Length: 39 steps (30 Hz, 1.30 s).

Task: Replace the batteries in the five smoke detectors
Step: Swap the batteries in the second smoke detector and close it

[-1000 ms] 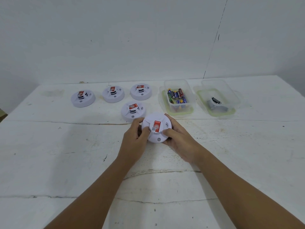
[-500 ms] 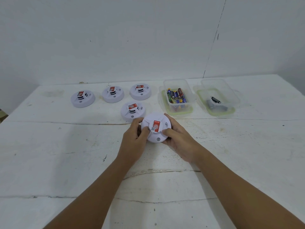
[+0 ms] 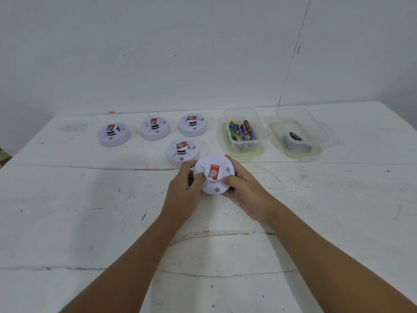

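My left hand and right hand grip the first detector, fingers curled round it. It looks unopened; four others wait untouched.

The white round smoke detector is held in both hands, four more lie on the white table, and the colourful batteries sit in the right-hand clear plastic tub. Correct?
One error. The head view shows the colourful batteries in the left-hand clear plastic tub; the right-hand clear plastic tub holds something dark. Both the left hand and the right hand do grip the white round smoke detector.

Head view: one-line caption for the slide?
Both hands, left and right, grip one smoke detector; four others and two containers sit behind.
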Available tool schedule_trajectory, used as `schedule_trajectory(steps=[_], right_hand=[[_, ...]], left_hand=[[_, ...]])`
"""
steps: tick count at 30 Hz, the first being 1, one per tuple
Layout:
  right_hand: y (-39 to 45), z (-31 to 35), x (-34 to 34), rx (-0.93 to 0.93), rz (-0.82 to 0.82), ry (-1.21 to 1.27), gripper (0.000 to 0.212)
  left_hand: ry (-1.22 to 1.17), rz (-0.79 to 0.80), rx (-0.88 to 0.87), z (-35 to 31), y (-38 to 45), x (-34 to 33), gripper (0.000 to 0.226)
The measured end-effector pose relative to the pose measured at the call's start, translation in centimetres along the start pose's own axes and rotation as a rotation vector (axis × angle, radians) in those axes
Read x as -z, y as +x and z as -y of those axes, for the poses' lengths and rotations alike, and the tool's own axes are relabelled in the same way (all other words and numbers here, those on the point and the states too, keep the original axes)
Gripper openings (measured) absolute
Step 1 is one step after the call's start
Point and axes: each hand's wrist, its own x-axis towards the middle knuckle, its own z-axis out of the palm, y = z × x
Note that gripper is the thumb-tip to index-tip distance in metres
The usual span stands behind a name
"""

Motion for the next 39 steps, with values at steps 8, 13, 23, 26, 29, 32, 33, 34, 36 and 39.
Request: schedule_trajectory(steps=[8, 13, 23, 26, 29, 32, 33, 34, 36, 39], right_hand=[[-0.1, 0.0, 0.0, 0.008, -0.002, -0.017, 0.056], [-0.3, 0.2, -0.3, 0.018, 0.011, -0.008, 0.057], [-0.5, -1.1, -0.2, 0.058, -0.158, -0.207, 0.086], [-1.3, -1.8, -1.6, 0.223, -0.186, -0.476, 0.096], [-1.0, -2.5, -3.8, 0.352, -0.176, -0.549, 0.095], [0.2, -3.0, -7.0, 0.423, -0.146, -0.604, 0.092], [0.9, -3.1, -8.1, 0.445, -0.126, -0.648, 0.092], [1.8, -3.3, -9.1, 0.465, -0.100, -0.700, 0.092], [3.5, -3.7, -11.0, 0.484, -0.061, -0.774, 0.091], [5.9, -3.6, -13.3, 0.473, -0.028, -0.804, 0.090]], left_hand=[[0.005, 0.001, 0.003, -0.1, -0.1, 0.0, 0.023], [-0.005, -0.003, 0.002, -0.2, -0.2, 0.0, 0.022], [-0.086, -0.022, 0.031, 0.2, -0.1, 0.3, 0.026], [-0.175, -0.036, 0.075, 0.4, -0.8, 1.6, 0.027], [-0.277, -0.034, 0.099, 0.8, -1.6, 4.0, 0.028], [-0.323, -0.083, 0.114, 1.6, -1.9, 7.2, 0.030], [-0.321, -0.115, 0.127, 2.0, -1.8, 8.5, 0.029], [-0.314, -0.142, 0.141, 2.4, -1.8, 9.7, 0.029], [-0.304, -0.181, 0.170, 3.2, -1.5, 12.1, 0.028], [-0.286, -0.210, 0.204, 4.4, -0.3, 14.9, 0.027]])
